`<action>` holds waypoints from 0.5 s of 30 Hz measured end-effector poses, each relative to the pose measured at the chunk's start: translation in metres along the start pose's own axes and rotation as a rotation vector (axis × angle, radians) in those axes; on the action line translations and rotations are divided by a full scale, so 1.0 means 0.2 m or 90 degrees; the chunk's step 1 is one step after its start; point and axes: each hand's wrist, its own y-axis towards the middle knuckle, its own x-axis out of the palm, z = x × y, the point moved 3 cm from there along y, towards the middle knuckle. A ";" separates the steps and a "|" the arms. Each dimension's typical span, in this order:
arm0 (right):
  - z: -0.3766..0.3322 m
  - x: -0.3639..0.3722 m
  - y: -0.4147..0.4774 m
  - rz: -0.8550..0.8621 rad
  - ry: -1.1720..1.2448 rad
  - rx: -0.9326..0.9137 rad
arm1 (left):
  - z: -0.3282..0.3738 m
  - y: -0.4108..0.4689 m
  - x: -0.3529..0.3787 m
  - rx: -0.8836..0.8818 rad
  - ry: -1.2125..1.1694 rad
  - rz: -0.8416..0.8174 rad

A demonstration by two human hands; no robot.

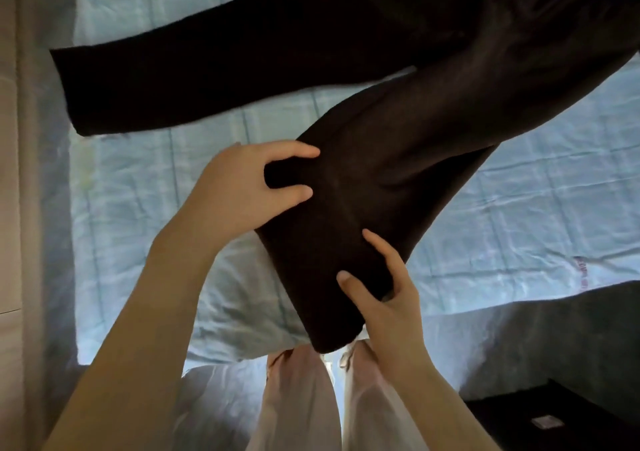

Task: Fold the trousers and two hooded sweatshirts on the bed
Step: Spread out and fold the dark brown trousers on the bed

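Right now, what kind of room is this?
Most likely a bedroom. A pale blue checked bed sheet fills the view, dark trousers stretch across it, and the left hand and right hand grip one trouser leg, as if folding laundry.

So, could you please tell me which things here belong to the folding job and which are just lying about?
Job in hand:
black trousers, one leg gripped by left hand and right hand
bed sheet beneath them

Lying about:
grey cover
dark labelled item, too dark to identify
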 end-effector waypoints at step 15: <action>0.08 0.29 0.01 -0.059 0.083 0.102 | -0.40 -0.03 -0.11 -0.088 0.044 -0.052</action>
